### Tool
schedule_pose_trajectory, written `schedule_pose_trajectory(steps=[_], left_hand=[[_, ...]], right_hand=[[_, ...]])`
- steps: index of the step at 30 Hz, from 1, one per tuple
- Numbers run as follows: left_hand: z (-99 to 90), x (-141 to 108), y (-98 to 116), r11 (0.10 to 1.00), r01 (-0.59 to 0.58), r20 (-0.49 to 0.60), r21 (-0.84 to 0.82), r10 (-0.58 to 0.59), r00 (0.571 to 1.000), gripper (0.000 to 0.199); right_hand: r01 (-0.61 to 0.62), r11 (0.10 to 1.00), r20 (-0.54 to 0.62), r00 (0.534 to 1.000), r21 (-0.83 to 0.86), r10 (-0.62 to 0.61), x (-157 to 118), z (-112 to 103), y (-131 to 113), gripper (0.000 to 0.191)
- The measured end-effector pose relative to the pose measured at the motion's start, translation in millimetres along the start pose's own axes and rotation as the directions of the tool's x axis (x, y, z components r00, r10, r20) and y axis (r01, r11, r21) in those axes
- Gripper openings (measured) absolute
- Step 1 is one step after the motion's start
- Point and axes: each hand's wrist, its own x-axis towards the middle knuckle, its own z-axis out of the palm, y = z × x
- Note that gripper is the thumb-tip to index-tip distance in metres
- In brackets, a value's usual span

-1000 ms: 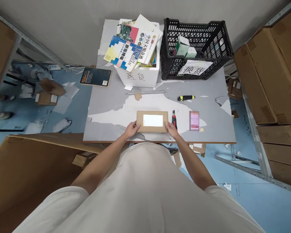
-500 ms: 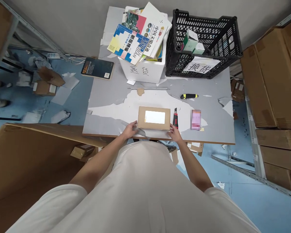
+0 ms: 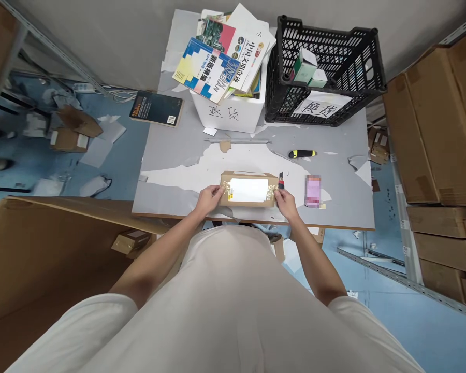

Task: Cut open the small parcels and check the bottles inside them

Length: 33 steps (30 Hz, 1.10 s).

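The left hand (image 3: pixel 210 201) grips the left end of a cardboard box (image 3: pixel 249 189) — fingers partly closed, thumb near its edge. The right hand (image 3: pixel 286 203) holds the box's opposite end in the same half-closed way. The box is at the near edge of the table (image 3: pixel 171 155), a white label facing up between strips of shiny tape. Just beside its right end is a red-and-black cutter (image 3: pixel 281 181), partly hidden by the right hand. A yellow-and-black cutter (image 3: pixel 302 154) lies farther back — in front of the black crate (image 3: pixel 322 72).
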Motion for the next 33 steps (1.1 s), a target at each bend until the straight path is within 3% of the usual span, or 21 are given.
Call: schedule_pose_trajectory(steps=[3,9,14,17,21,23,26,30,33], left_hand=[[-0.5,9,13,0.998,0.033,-0.022,0.061,-0.031,0.999,0.054],[8.4,23,14,0.997,0.070,-0.042,0.012,-0.070,0.997,0.053],[5.6,19,-5,0.998,0.012,0.030,-0.057,-0.011,0.999,0.054],[6.0,13,-23,0.984,-0.029,0.128,-0.174,0.051,0.990,0.054],[15.3,7,-36,0.974,-0.106,0.211,-0.199,0.149,0.966,0.062],[19.2,7,-36,0.978,-0.101,0.181,-0.183,0.134,0.974,0.059],[16.6,8,-28,0.988,-0.084,0.135,-0.131,0.102,0.986,0.050],[6.0,15,-11,0.996,-0.085,0.027,-0.025,0.085,0.996,0.049],[6.5,25,-1,1.000,-0.019,-0.030,0.022,0.020,0.999,0.052]], right_hand=[[0.006,0.992,-0.013,1.000,-0.128,-0.008,12,0,-5,0.060],[-0.093,0.995,-0.027,0.995,-0.029,0.092,26,10,0,0.067],[-0.128,0.984,0.019,0.992,0.120,0.127,20,12,19,0.061],[-0.169,0.958,0.069,0.985,0.233,0.157,12,14,34,0.056],[-0.096,0.976,0.165,0.984,0.193,0.064,6,21,39,0.078],[-0.072,0.976,0.192,0.981,0.208,0.032,7,23,34,0.078],[-0.035,0.973,0.170,0.985,0.227,-0.004,11,18,24,0.063],[0.041,0.999,0.102,0.994,-0.001,-0.041,19,5,14,0.043],[0.012,0.987,0.098,0.995,-0.162,0.004,25,6,12,0.051]])
